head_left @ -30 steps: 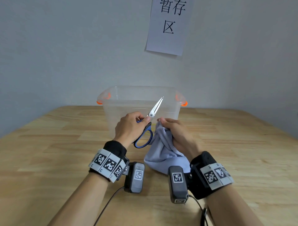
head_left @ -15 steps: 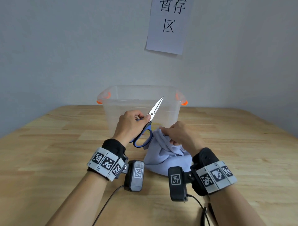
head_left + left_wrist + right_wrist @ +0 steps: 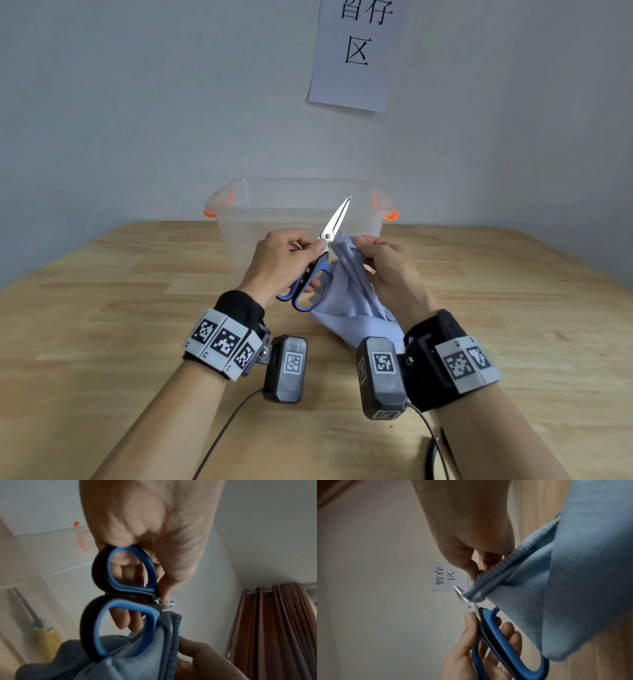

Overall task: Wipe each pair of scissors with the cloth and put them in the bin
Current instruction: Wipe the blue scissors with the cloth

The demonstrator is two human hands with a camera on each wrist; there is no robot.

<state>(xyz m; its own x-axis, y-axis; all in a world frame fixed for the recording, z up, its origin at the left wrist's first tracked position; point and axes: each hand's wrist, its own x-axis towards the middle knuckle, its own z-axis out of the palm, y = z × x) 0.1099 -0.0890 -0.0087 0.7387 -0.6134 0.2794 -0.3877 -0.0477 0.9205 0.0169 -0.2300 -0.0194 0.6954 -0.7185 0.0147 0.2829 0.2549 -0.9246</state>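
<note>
My left hand [image 3: 291, 257] grips a pair of blue-and-black-handled scissors [image 3: 322, 260] near the pivot, blades closed and pointing up and away over the bin. In the left wrist view the scissors' handle loops [image 3: 120, 601] fill the middle. My right hand [image 3: 383, 263] pinches a fold of the pale blue cloth [image 3: 349, 291] and holds its hemmed edge against the blades just beyond the pivot; the right wrist view shows the cloth [image 3: 556, 574] touching the scissors [image 3: 496, 635]. The cloth's lower part trails to the table. The clear plastic bin [image 3: 260, 219] with orange latches stands behind the hands.
The wooden table [image 3: 102, 325] stretches wide on both sides. Inside the bin [image 3: 51, 574] the left wrist view shows another pair of scissors with yellow handles [image 3: 41, 631]. A paper sign [image 3: 356, 51] hangs on the wall. Brown curtains [image 3: 274, 628] hang off to one side.
My right hand has lifted the cloth from beside the handles up to the blades near the pivot. The left hand has held the scissors almost still.
</note>
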